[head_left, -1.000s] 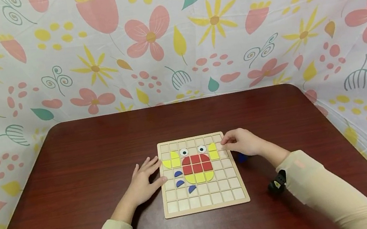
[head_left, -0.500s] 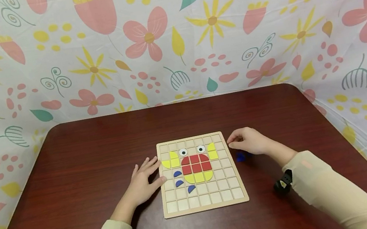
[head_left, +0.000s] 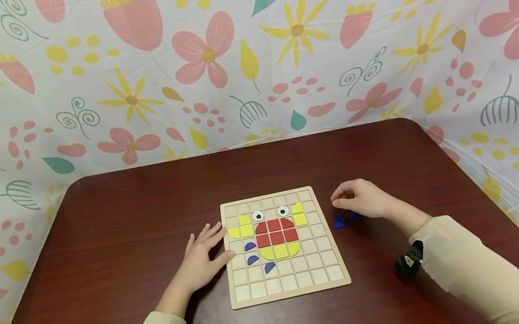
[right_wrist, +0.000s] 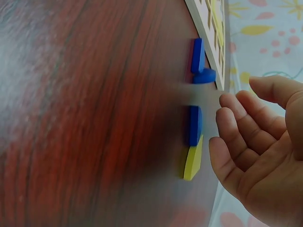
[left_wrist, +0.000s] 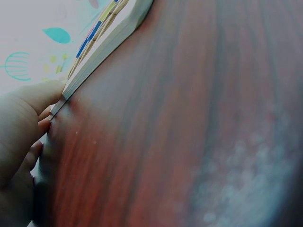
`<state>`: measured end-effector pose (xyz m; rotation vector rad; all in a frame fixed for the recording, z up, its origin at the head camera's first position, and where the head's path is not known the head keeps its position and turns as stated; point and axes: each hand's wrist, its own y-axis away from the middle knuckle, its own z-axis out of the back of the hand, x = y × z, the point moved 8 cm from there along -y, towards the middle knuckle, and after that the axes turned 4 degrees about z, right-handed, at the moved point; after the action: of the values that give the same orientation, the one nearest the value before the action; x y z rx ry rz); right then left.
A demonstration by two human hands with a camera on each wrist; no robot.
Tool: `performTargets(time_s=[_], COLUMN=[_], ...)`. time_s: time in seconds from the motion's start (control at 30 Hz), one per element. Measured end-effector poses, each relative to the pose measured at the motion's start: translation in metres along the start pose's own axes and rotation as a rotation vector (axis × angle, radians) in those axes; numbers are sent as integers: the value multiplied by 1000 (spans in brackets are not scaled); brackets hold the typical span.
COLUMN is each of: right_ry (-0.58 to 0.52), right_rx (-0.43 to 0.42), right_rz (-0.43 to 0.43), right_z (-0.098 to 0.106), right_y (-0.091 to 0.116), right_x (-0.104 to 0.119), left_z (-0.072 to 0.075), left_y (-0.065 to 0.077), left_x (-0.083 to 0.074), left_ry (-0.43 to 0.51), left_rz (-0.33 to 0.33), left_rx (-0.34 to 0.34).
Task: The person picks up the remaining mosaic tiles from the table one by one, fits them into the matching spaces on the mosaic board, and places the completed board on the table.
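A square wooden grid board [head_left: 316, 261] lies on the table. My left hand [head_left: 203, 258] rests at its left edge, fingers spread, thumb and fingertips touching the frame. Set in the grid are red tiles [head_left: 275, 231], yellow tiles [head_left: 280, 251] and two eye tiles [head_left: 258, 216]. Several blue half-round tiles [head_left: 253, 260] lie left of and below the red ones. To the right of the board, my right hand [head_left: 364, 199] hovers with loosely bent fingers and nothing visible in them. Beside it are loose blue pieces [right_wrist: 195, 125] and a yellow piece [right_wrist: 193, 161], clearest in the right wrist view.
The dark wooden table [head_left: 142, 206] extends around the board on every side. A flowered cloth [head_left: 242, 61] hangs behind its far edge and at both sides. Each wrist carries a small black camera [head_left: 409, 261].
My right hand has drawn away from the board's upper right edge, moving right over the table, and more of the loose blue pieces shows. The left hand has stayed in place.
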<state>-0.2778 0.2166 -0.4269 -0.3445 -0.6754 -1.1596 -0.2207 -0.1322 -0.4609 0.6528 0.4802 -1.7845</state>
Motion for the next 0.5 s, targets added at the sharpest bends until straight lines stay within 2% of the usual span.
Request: performTargets(time_s=[0.17, 0.5], right_ry=[-27, 15], right_rx=[-3, -66], right_rz=[-20, -16], right_z=[5, 15], right_y=[5, 15], right_x=[-6, -18], left_z=[0, -1], left_y=[0, 0], left_x=[0, 1], left_ry=[-1, -1], left_rz=[7, 2], left_rx=[6, 3])
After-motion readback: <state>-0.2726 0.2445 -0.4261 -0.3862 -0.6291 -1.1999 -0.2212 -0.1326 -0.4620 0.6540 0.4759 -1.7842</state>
